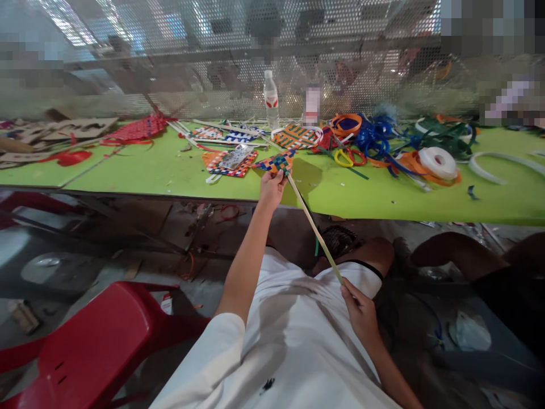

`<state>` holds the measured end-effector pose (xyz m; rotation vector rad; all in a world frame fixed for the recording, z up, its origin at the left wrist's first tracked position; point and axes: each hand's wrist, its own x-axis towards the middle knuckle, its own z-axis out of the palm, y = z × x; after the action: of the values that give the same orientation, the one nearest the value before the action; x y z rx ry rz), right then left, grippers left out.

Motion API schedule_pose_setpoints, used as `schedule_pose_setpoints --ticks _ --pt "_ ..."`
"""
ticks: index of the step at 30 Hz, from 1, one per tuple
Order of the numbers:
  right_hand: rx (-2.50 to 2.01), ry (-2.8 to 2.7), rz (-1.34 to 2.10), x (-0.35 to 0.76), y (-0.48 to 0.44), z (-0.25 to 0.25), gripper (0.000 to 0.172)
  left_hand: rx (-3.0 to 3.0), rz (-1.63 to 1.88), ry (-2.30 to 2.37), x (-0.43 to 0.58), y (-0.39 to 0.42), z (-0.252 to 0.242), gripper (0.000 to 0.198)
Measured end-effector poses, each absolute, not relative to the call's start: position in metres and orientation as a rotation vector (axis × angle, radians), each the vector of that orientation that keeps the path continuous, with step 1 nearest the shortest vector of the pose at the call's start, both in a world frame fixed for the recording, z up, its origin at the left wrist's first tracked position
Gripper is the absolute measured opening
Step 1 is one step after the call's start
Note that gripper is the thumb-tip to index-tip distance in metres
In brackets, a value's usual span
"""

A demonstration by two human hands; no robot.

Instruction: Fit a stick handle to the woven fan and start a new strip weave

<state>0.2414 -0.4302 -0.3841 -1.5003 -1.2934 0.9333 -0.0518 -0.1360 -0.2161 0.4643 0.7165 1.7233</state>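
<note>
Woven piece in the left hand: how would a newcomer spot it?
Find the lime-green table, then the left hand over its near edge. That hand grips the multicoloured woven piece, which, unlike its woven neighbours, has a long pale strip stretching to the right hand.

Pale strip (317, 233) — lower end hidden in right fingers (353, 289)

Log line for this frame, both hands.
left hand: holds woven piece | right hand: holds pale strip | strip: spans between hands
</note>
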Motion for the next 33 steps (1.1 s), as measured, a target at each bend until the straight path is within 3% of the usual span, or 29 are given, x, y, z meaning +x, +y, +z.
schedule_pose_setpoints --ticks 9,33 --pt "-1.466 -1.332 0.878 0.2434 -0.4292 -0.3826 0.051 0.445 1.708 0.733 -0.0516 -0.1409 -0.2100 0.028" --pt "-1.470 -1.336 0.870 0.2472 -0.4300 -0.3797 0.054 0.469 1.706 0.750 -0.0511 -0.1394 -0.2117 0.020"
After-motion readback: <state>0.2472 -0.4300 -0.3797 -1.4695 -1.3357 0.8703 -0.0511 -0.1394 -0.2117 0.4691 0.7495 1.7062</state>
